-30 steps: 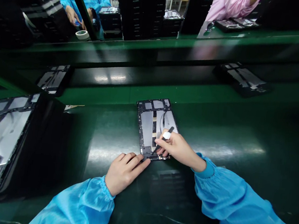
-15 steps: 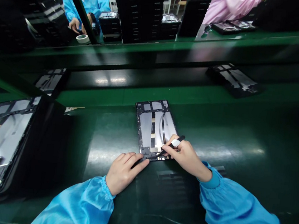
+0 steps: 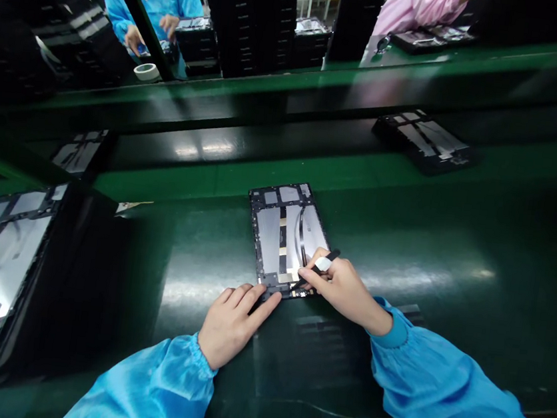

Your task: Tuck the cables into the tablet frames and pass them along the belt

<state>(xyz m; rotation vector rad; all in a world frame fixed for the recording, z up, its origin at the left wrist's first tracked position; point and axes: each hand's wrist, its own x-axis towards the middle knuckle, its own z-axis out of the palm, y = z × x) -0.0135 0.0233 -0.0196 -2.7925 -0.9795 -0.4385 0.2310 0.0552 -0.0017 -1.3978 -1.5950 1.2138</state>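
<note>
An opened tablet (image 3: 266,234) lies on the green bench, its silver inside, black frame and dark ribbon cables facing up. My left hand (image 3: 231,321) holds the near left corner of this tablet, with the thumb and fingertips on its edge. In my right hand (image 3: 343,287) is a pair of black tweezers (image 3: 334,254) with a white wrap around it, pinched between thumb and fingers. Its tip points down at small parts along the tablet's near edge, beside my left thumb. Whether the tip grips anything is too small to tell.
At the left, another opened tablet (image 3: 11,259) lies on a dark stack. More opened tablets lie beyond, one at the back right (image 3: 430,139). A roll of white tape (image 3: 146,72) sits on the far ledge. Co-workers in blue and pink sleeves are behind it.
The view has shifted slightly. My hands stay at the tablet's near edge, with the tweezers tip in nearly the same spot. The blue-sleeved co-worker's hands have moved apart.
</note>
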